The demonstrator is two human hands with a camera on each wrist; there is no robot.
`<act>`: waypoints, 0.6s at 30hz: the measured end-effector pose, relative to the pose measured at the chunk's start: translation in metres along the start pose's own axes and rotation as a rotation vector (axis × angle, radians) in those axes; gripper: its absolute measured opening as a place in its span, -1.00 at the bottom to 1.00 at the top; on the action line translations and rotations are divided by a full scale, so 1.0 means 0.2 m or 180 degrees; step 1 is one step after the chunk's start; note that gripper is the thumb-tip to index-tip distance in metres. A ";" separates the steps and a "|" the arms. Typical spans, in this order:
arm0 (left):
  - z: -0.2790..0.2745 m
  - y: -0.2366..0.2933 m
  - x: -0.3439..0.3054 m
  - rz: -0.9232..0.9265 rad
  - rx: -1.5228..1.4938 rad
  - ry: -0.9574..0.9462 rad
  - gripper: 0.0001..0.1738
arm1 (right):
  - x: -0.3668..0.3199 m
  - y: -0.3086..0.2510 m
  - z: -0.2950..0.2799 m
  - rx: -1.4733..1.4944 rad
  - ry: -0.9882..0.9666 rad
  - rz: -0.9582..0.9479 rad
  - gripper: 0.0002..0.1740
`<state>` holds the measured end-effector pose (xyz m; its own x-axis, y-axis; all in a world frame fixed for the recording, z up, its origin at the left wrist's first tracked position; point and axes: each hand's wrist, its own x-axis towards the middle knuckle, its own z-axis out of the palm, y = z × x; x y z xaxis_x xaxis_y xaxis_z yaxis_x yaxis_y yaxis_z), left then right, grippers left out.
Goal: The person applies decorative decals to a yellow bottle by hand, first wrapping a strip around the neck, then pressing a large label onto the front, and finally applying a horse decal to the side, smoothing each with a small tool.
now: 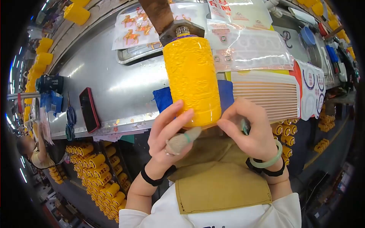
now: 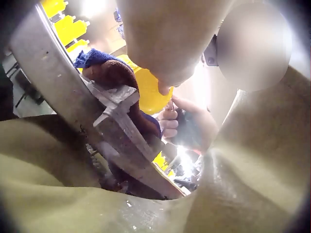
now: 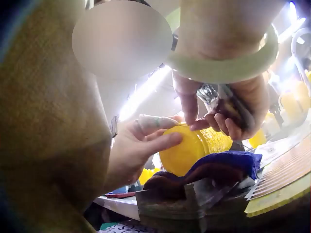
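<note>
A yellow bottle (image 1: 193, 79) with an embossed surface lies on a blue cloth (image 1: 162, 99), its base toward the person. Its clear neck sits against a dark angled block (image 1: 182, 27) on a brown bar. The left hand (image 1: 161, 140) holds the bottle near the base, thumb on the bottom face in the right wrist view; one finger wears a pale wrap (image 1: 178, 144). At the base's right edge, the right hand (image 1: 260, 131) brings thumb and index fingertip together. Its other fingers curl round a small dark object (image 3: 233, 104) with a glossy end, kind unclear.
Decal sheets (image 1: 262, 49) and a striped sheet (image 1: 266, 95) lie to the right, orange horse decals (image 1: 131, 37) behind. A phone (image 1: 89, 110) and scissors (image 1: 70, 117) lie left. Several yellow bottles (image 1: 99, 171) stand on racks below the table edge. Another person (image 1: 40, 152) is at far left.
</note>
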<state>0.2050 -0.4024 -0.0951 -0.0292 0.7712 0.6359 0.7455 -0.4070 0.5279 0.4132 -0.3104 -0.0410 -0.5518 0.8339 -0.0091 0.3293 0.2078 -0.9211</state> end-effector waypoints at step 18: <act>0.03 -0.02 0.00 0.0262 -0.0063 0.0182 -0.57 | 0.00 0.01 -0.01 0.0149 -0.0052 0.0053 -0.89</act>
<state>0.2073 -0.3973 -0.1003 -0.0069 0.7059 0.7083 0.7337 -0.4777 0.4832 0.4153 -0.3086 -0.0428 -0.5592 0.8285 -0.0305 0.3025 0.1696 -0.9379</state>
